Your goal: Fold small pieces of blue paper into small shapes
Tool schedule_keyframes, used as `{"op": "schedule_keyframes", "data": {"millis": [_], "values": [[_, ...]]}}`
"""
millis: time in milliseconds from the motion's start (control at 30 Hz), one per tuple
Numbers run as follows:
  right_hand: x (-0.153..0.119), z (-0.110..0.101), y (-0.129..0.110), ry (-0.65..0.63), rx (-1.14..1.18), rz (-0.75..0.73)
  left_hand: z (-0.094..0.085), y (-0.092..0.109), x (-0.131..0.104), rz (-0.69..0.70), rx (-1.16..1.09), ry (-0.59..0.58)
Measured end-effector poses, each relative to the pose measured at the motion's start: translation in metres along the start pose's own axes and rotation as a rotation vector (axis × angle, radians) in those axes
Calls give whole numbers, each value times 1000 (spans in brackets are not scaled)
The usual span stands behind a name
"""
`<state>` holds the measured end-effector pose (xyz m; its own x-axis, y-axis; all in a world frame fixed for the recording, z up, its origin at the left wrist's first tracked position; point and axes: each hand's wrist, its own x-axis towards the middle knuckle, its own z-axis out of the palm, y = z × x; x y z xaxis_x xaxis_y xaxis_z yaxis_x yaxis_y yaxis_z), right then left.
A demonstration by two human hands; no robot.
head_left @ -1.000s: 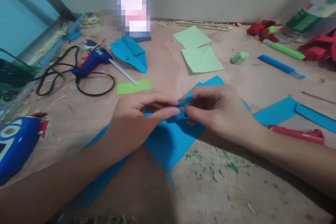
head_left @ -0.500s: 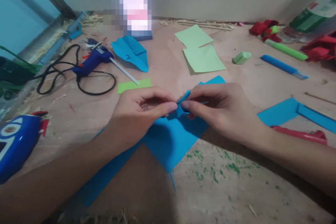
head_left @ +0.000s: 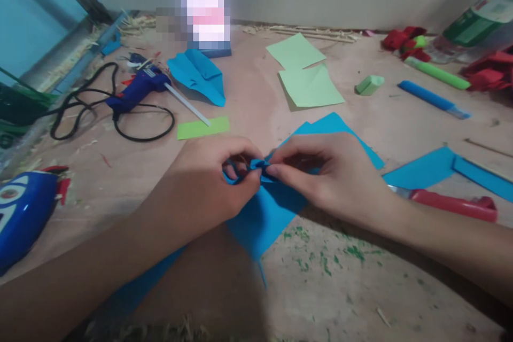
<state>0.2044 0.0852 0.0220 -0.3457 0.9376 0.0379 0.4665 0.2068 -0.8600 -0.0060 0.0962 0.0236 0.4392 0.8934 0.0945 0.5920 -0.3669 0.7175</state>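
A small folded piece of blue paper [head_left: 259, 164] is pinched between both hands at the centre of the head view. My left hand [head_left: 212, 171] grips its left side with thumb and fingers, and my right hand [head_left: 320, 165] pinches its right side. Both hands are closed, their fingertips almost touching. Beneath them lies a larger blue sheet [head_left: 266, 219], partly hidden by the hands. More blue paper [head_left: 420, 168] and a tool with a red handle [head_left: 452, 204] lie beside my right wrist.
A blue glue gun [head_left: 138, 88] with a black cord lies at the left, near crumpled blue paper [head_left: 200, 75]. Pale green sheets [head_left: 312, 85] lie behind the hands. Blue and green markers and a bottle [head_left: 468, 24] are at the right; a blue object [head_left: 28, 214] is far left.
The folded blue piece has moved slightly left and down with both hands, and its raised strip no longer sticks up. More of the red-handled tool and the blue paper behind my right hand shows.
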Motion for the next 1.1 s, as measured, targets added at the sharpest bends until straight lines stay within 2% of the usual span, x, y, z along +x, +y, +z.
{"op": "schedule_keyframes", "data": {"millis": [167, 300, 400, 533, 633, 767, 900, 1000, 1100], "values": [[0, 3, 1, -15, -14, -18, 2, 0, -1, 120, 214, 23], [1, 3, 1, -10, 7, -46, 1, 1, 0, 102, 281, -16], [2, 0, -1, 22, 117, -21, -3, 0, 0, 101, 257, -2], [6, -7, 1, 94, 374, 128, -8, 0, 1, 101, 104, 60], [8, -10, 6, -24, 624, 251, -10, 2, 2, 55, -36, 105], [9, -9, 14, -190, 895, 351, -11, 3, 3, 50, -94, 148], [10, -8, 17, -188, 930, 371, -9, 2, 2, 113, -31, 158], [10, -6, 14, -187, 899, 365, -8, 2, 0, 223, 134, 202], [9, -5, 11, -203, 879, 356, -8, 2, -2, 316, 312, 184]]}}
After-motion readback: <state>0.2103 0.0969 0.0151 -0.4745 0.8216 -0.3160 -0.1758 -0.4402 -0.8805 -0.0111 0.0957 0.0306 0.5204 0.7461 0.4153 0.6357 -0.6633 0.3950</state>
